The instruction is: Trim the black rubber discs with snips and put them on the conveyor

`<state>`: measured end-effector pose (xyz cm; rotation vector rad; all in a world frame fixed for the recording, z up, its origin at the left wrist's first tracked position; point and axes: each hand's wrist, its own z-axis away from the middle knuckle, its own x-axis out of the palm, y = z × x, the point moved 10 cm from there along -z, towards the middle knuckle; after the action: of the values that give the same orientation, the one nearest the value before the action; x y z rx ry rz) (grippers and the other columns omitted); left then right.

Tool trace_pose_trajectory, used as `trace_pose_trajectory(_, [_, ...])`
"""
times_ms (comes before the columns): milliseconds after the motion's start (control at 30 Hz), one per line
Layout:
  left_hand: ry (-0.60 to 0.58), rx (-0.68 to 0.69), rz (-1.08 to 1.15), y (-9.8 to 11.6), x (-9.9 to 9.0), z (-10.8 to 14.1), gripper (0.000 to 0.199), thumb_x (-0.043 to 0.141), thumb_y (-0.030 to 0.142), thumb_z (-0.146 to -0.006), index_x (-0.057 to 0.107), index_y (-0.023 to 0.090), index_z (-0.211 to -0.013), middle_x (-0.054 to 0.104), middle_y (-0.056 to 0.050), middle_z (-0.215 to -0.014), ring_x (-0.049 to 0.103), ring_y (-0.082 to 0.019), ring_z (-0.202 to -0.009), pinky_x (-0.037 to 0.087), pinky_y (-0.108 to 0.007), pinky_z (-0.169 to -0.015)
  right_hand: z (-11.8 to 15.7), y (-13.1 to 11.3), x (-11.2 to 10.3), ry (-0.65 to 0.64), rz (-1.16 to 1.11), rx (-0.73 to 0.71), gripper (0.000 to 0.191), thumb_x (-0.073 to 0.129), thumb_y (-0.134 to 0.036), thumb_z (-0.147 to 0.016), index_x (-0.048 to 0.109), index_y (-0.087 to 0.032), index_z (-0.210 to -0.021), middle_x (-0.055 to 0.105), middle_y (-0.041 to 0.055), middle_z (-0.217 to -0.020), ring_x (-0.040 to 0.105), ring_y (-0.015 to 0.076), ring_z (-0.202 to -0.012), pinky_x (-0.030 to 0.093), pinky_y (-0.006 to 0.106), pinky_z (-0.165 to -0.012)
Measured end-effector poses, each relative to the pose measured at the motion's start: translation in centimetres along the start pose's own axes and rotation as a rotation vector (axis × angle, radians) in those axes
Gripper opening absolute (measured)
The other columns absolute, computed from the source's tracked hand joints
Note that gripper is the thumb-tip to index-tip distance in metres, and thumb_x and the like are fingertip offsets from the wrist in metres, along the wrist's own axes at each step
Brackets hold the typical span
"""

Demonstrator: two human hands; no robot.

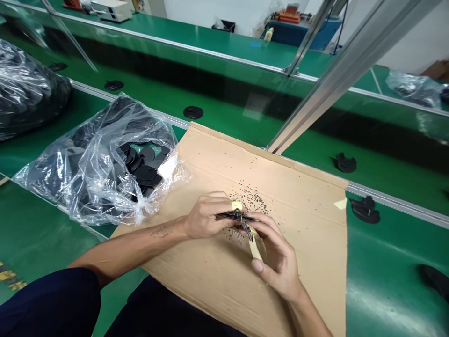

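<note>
As we look down over the brown cardboard (315, 267), the thing in hand is a thin black disc (227, 216), held above the sheet's middle. We see it nearly edge-on, as a dark, narrow strip with a small raised part at its centre, so its flat faces are mostly lost to us. Our left hand (208, 215) has its grip closed on the disc, pinching it at its left side; a pale yellow wrap (236, 205) covers one fingertip. Our right hand (280, 257) has its grip around a plier-like tool (253, 241) with metal jaws and cream handles. Those jaws are at the disc, but they are too small and dark for us to tell whether they touch it or stand closed. Part of the handles is hidden behind our fingers.

Around and beneath the hands we find many tiny dark bits (252, 201) scattered on the cardboard. To its left, a clear plastic bag (91, 173) holds more black discs (145, 173), blurred by folds and glare, beside a white label (168, 166). Further left, a second bag (28, 89) is cut off by the picture's edge. Under everything we see the green table (386, 281); at the far right, one dark piece (435, 278) is cut off too.
</note>
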<state>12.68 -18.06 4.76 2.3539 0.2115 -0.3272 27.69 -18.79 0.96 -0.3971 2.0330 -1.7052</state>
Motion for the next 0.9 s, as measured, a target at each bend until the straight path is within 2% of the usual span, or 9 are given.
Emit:
trace_pose_trajectory(133, [0.008,-0.029,0.008,-0.2,-0.2,-0.1,0.018,0.069,0.03,-0.094,0.073,0.016,-0.103,0.077,-0.006,-0.077,0.068,-0.014,-0.068,0.054,-0.027,-0.065,0.0,0.1,0.2,-0.021,-0.026,-0.002,0.05,0.067,-0.053,-0.088,0.063,-0.032,-0.133,0.055,0.0131,-0.139,0.053,0.0349,-0.129,0.05,0.056,-0.106])
trace_pose_trajectory(300, [-0.059,-0.044,0.056,-0.5,0.3,-0.2,0.026,0.059,0.031,-0.099,0.07,0.017,-0.119,0.079,-0.01,-0.094,0.072,-0.017,-0.082,0.058,-0.031,-0.076,-0.1,0.3,0.1,-0.013,-0.016,0.012,0.051,0.067,-0.054,-0.088,0.064,-0.031,-0.133,0.054,0.0136,-0.14,0.053,0.0354,-0.129,0.051,0.056,-0.106])
trace_pose_trajectory(467, [-0.027,-0.017,0.002,-0.3,-0.1,0.0,0.016,0.068,0.026,-0.094,0.073,0.016,-0.106,0.077,-0.008,-0.08,0.069,-0.015,-0.071,0.056,-0.028,-0.068,-0.2,0.2,0.3,-0.037,-0.026,0.013,0.049,0.068,-0.052,-0.088,0.064,-0.032,-0.132,0.055,0.0129,-0.139,0.053,0.0344,-0.13,0.051,0.055,-0.106])
trace_pose_trajectory(567, [-0.023,-0.024,0.002,-0.4,0.0,0.0,0.014,0.065,0.022,-0.096,0.073,0.015,-0.105,0.078,-0.008,-0.082,0.069,-0.015,-0.072,0.056,-0.028,-0.069,-0.2,0.4,0.3,-0.038,-0.045,0.014,0.047,0.069,-0.05,-0.088,0.065,-0.033,-0.131,0.054,0.0123,-0.14,0.052,0.0341,-0.131,0.05,0.055,-0.106])
trace_pose_trajectory(667, [-0.026,-0.037,0.015,-0.8,0.2,0.0,0.018,0.066,0.029,-0.096,0.073,0.017,-0.107,0.078,-0.007,-0.085,0.07,-0.015,-0.075,0.056,-0.03,-0.073,-0.3,0.7,0.2,-0.034,-0.081,0.038,0.047,0.069,-0.051,-0.087,0.065,-0.032,-0.13,0.053,0.0129,-0.141,0.052,0.0351,-0.132,0.052,0.054,-0.104])
trace_pose_trajectory(800, [-0.031,-0.061,0.026,-1.0,0.3,-0.1,0.023,0.07,0.037,-0.093,0.074,0.016,-0.104,0.076,-0.006,-0.081,0.068,-0.015,-0.073,0.054,-0.028,-0.069,-0.3,0.8,-0.2,-0.016,-0.132,0.064,0.05,0.069,-0.055,-0.085,0.065,-0.03,-0.129,0.052,0.0142,-0.142,0.054,0.0361,-0.13,0.054,0.053,-0.102])
trace_pose_trajectory(900, [-0.043,-0.14,0.013,-1.4,0.3,0.1,0.025,0.066,0.038,-0.095,0.073,0.016,-0.104,0.075,-0.006,-0.082,0.067,-0.014,-0.073,0.054,-0.026,-0.068,-0.2,0.5,-0.3,-0.005,-0.124,0.073,0.052,0.069,-0.059,-0.085,0.065,-0.031,-0.128,0.048,0.0138,-0.146,0.055,0.0363,-0.129,0.054,0.053,-0.102])
